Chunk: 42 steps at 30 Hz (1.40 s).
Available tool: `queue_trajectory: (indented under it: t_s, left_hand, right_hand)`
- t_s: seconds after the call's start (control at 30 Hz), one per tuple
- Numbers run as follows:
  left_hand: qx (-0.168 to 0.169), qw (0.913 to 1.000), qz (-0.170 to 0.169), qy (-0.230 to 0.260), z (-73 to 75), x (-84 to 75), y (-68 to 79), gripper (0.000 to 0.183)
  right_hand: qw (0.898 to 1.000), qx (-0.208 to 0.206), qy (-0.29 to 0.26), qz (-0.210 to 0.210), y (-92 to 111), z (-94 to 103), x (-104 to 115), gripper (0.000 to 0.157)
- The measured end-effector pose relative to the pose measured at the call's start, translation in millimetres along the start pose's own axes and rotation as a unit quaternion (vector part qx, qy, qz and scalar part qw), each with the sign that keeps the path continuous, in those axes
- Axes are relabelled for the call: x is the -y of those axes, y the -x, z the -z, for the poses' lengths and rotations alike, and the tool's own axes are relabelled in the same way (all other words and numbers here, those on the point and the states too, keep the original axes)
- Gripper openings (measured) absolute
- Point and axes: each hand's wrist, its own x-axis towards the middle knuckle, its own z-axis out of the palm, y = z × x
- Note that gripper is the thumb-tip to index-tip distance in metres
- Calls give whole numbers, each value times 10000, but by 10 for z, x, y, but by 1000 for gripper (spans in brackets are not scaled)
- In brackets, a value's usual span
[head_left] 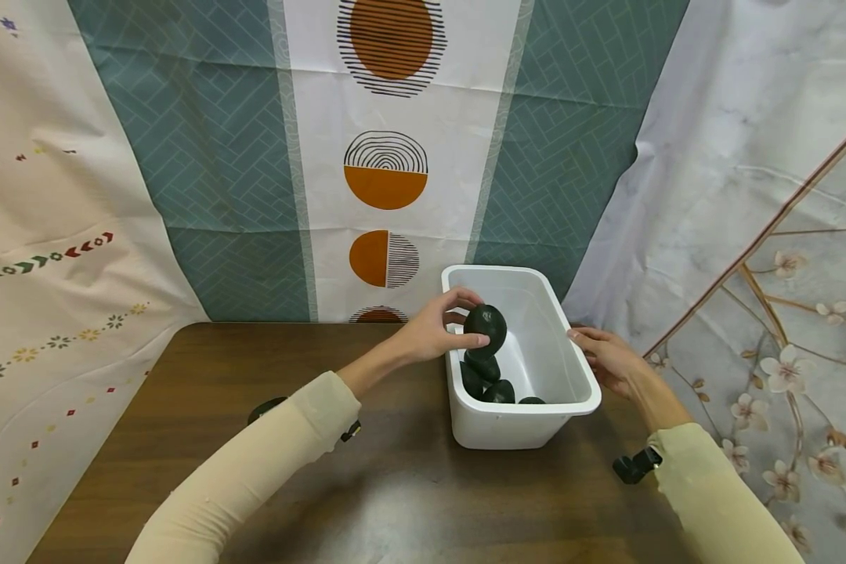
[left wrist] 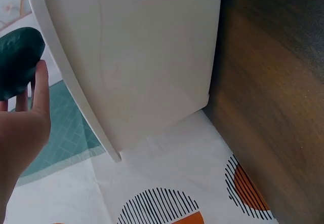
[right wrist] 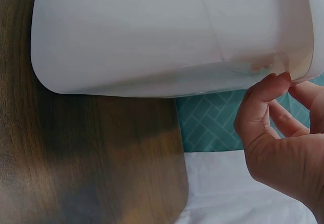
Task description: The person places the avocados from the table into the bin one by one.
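My left hand (head_left: 433, 327) holds a dark green avocado (head_left: 486, 329) between thumb and fingers, above the left side of a white plastic bin (head_left: 493, 429). In the left wrist view the avocado (left wrist: 19, 62) shows at the left edge, beyond the bin's wall (left wrist: 136, 67). Several more dark avocados (head_left: 500, 392) lie at the near end inside the bin; its front rim partly hides them. My right hand (head_left: 609, 356) grips the bin's right rim, thumb on top. The right wrist view shows the thumb and fingers of that hand (right wrist: 283, 133) at the rim.
Brown wooden table (head_left: 381, 501) under the bin. A dark rounded object (head_left: 264, 408) lies on the left, mostly covered by my left sleeve. Patterned cloths (head_left: 388, 258) hang behind the table, and a flowered one (head_left: 782, 392) hangs close on the right.
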Motion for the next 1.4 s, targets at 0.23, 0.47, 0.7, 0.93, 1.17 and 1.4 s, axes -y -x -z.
queue_trajectory:
  t_s: [0.23,0.47,0.7,0.93,1.17,1.4]
  left_hand:
    - [111,9998,116,-105,-12,19,13,56]
    - [171,9993,196,-272,-23,24,24,57]
    - [273,9984,245,-419,-61,54,31,57]
    - [298,9978,299,-508,-90,60,23,57]
    - [327,9987,239,-320,-110,61,-6,50]
    - [159,9995,157,-230,-79,30,-5,45]
  right_hand:
    - [10000,-26,-2,15,4,5,-1,46]
    - [10000,21,1,5,14,-4,21,55]
    - [10000,-30,64,-9,17,-15,41,53]
    - [9999,-64,116,28,15,-22,35,52]
    - [9999,-121,100,19,25,-24,29,55]
    - [9998,-160,133,16,24,-23,30,52]
